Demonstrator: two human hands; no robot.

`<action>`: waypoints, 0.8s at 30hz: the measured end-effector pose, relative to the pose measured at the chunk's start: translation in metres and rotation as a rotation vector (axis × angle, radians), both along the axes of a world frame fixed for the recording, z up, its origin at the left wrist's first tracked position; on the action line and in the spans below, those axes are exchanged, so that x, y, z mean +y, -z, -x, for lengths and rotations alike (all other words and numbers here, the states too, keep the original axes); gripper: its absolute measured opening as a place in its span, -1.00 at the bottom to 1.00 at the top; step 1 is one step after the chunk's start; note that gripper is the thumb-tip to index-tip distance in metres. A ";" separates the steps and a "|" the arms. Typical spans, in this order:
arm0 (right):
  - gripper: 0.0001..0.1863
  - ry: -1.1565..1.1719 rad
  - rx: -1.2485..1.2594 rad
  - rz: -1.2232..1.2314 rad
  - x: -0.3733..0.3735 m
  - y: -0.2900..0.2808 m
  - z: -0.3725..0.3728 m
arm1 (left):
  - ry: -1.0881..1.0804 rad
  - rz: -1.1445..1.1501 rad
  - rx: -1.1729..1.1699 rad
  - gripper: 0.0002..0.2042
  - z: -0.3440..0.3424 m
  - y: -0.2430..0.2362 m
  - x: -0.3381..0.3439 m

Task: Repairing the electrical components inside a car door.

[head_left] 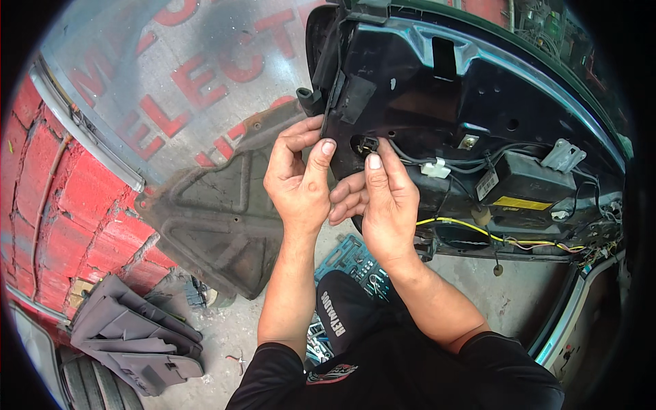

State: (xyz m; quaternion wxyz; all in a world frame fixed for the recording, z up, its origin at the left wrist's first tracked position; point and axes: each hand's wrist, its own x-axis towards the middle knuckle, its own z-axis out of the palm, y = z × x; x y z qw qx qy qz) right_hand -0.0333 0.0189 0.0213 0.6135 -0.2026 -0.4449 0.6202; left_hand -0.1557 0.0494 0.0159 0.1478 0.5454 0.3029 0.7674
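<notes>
A dark metal car panel (417, 102), with its inner side bare, stands in front of me. My left hand (298, 174) is closed at the panel's left edge, thumb on the near face and fingers reaching behind it. Beside a round hole in the panel, my right hand (389, 205) pinches a small black electrical connector (367, 144) between thumb and index finger; its other fingers are curled below. Dark cable (430, 161) runs rightward from near the connector, past a white plastic clip (435, 168).
To the right, a black box (526, 179) with a yellow label is fixed to the panel, above a yellow wire (454, 221). A dark moulded liner (229, 212) leans at left. Below lie a teal tool case (342, 254), folded grey trim (130, 335) and pliers (237, 362).
</notes>
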 end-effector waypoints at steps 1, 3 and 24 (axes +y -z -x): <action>-0.52 0.103 -0.001 -0.002 -0.001 0.003 0.002 | 0.000 -0.004 -0.026 -0.88 -0.002 0.000 -0.001; -0.52 0.136 -0.028 0.034 0.003 -0.003 0.001 | -0.026 0.040 -0.050 -0.88 -0.008 -0.004 -0.006; -0.63 0.125 -0.092 -0.033 0.007 -0.003 0.002 | -0.152 -0.023 0.034 -0.88 -0.002 0.001 -0.002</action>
